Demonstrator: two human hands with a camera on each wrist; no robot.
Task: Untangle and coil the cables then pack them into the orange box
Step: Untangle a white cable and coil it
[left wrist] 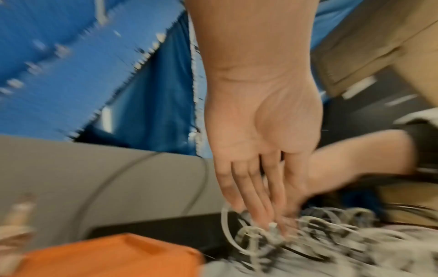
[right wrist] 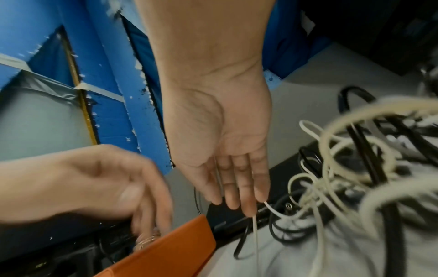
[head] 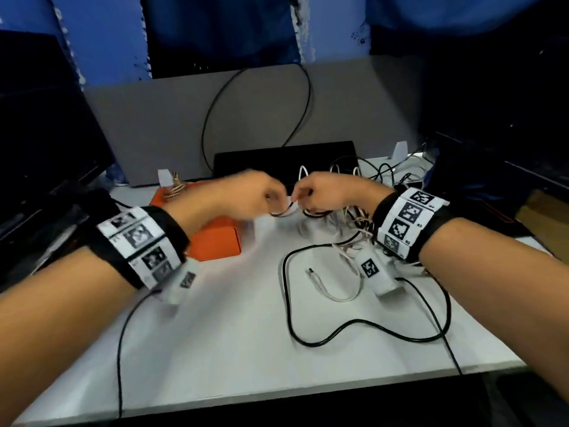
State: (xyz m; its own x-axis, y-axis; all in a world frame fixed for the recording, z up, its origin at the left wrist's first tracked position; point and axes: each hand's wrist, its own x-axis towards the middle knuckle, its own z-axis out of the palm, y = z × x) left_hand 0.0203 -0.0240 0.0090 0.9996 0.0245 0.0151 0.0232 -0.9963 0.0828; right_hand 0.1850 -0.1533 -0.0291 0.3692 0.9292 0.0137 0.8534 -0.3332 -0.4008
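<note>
Early in the task: cables still knotted in a black-and-white heap right of centre on the worktop, none coiled. Orange box left of centre, just beside the heap; contents not discernible. Left hand pinching a dark strand; right hand holding a white one. Loose black loop trailing toward the near edge; open room lower centre.

My wristbands are black, with white squares printed in black marker patterns. The rectangular box is bright orange. Tangled thin cables are cream-white and black, on a pale grey tabletop. The wall behind is blue.
</note>
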